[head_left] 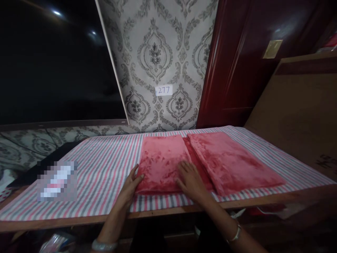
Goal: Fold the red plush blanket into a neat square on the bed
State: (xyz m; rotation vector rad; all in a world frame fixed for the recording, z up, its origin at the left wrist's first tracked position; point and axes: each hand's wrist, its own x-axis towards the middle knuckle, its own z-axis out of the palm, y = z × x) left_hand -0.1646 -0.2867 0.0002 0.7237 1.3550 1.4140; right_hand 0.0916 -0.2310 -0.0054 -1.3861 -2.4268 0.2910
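A pink plush cloth lies folded flat, with its left section in front of me. Its right section lies at a slant, and a darker red strip shows between the two. My left hand rests at the left edge of the left section, thumb on the plush and fingers apart. On the right side of that same section, my right hand lies palm down with its fingers stretched out. Neither hand grips the cloth. What is under the palms is hidden.
A striped sheet covers the table, whose wooden front edge is near me. A blurred-out item lies at the left. Behind stand a dark screen and a patterned wall; a large cardboard box is at the right.
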